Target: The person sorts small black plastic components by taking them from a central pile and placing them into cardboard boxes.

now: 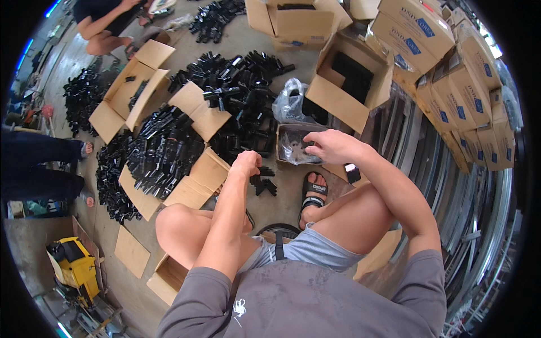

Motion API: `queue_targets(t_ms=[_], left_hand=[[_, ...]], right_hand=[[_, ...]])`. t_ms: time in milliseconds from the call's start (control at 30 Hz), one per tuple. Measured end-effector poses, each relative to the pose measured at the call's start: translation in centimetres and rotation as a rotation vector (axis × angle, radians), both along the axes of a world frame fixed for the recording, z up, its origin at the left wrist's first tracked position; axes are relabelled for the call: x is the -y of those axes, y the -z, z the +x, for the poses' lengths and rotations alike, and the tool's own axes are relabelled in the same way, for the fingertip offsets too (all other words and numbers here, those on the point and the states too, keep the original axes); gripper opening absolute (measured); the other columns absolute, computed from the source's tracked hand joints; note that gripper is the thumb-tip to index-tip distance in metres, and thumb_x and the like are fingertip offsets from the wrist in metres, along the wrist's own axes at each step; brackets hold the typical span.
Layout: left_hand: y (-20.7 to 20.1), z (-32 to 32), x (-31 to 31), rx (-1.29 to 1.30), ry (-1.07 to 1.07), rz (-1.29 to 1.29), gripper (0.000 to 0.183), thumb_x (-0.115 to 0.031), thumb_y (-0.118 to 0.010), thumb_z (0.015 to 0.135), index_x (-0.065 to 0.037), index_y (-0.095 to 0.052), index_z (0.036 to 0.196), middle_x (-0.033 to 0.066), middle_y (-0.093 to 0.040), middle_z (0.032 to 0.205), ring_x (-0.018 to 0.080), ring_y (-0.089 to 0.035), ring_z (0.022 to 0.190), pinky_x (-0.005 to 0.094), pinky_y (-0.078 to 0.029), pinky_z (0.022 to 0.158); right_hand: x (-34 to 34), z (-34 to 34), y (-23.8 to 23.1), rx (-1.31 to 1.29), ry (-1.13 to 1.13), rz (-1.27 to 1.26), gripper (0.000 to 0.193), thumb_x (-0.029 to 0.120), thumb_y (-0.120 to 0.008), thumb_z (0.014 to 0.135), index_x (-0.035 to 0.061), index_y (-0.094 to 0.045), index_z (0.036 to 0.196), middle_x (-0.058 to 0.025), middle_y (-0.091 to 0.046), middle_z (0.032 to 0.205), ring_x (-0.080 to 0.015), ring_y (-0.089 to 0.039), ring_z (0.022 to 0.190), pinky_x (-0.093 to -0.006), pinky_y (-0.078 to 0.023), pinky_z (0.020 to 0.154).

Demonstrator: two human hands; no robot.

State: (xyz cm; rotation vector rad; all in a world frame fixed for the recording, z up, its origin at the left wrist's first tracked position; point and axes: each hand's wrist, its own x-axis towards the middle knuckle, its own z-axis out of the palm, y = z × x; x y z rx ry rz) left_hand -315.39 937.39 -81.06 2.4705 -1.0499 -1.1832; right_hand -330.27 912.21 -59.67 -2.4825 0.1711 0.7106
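Observation:
My left hand point(246, 164) is closed in front of my knees, fingers curled inward; what they hold, if anything, is hidden. Just beyond and below it lie a few black angled plastic-looking pieces point(264, 185) on the floor. Over a small carton lined with clear plastic point(293, 153), my right hand point(332, 147) reaches in from the right. Its thumb and forefinger are bent but apart, above small dark bits point(296, 137) too small to name. A large heap of similar black pieces point(242, 84) spreads beyond both hands.
An open carton point(344, 101) with dark contents stands beyond my right hand, beside a clear plastic bag point(292, 101). Another black heap point(163, 149) lies left among cardboard flaps. Stacked cartons point(462, 96) and long metal bars point(417, 163) line the right. Two other people are at the left.

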Motion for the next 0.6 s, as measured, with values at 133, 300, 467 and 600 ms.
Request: queue_targets(t_ms=[133,300,467,600], left_hand=[[-4.4,0.8,0.4,0.095,-0.082,-0.053,0.032,-0.005,-0.077,0.069,-0.011,-0.076,0.101,0.0156,-0.074,0.106,0.0326,-0.071,0.104,0.0399,-0.058,0.091],[-10.6,3.1,1.1,0.084,-0.004,-0.170,0.029,-0.008,-0.072,0.069,-0.009,-0.072,0.098,0.0146,-0.074,0.102,0.0324,-0.071,0.101,0.0406,-0.058,0.086],[-22.1,7.3,3.2,0.354,-0.018,-0.588,0.028,-0.007,-0.072,0.073,-0.009,-0.067,0.101,0.0138,-0.073,0.100,0.0328,-0.070,0.095,0.0412,-0.056,0.083],[-28.7,5.3,3.3,-0.245,-0.415,-0.982,0.022,-0.012,-0.075,0.088,-0.010,-0.062,0.106,0.0027,-0.075,0.107,0.0129,-0.068,0.091,0.0290,-0.051,0.077]], right_hand=[[-0.4,-0.6,-1.7,0.064,0.037,-0.024,0.040,0.033,-0.057,0.101,0.0038,-0.062,0.129,-0.0215,-0.071,0.111,-0.0396,-0.066,0.107,-0.0463,-0.052,0.093],[-2.8,0.1,-3.4,0.210,0.003,-0.082,0.039,0.034,-0.060,0.098,0.0043,-0.068,0.121,-0.0222,-0.072,0.109,-0.0393,-0.069,0.105,-0.0469,-0.055,0.091],[-7.0,4.0,-1.8,-0.083,-0.350,-0.496,0.025,0.023,-0.066,0.087,0.0071,-0.078,0.102,-0.0167,-0.075,0.106,-0.0320,-0.073,0.100,-0.0438,-0.059,0.082],[-11.4,8.0,7.4,-0.069,-0.252,-0.387,0.025,0.017,-0.068,0.082,0.0079,-0.079,0.102,-0.0157,-0.075,0.112,-0.0306,-0.072,0.105,-0.0425,-0.059,0.087]])
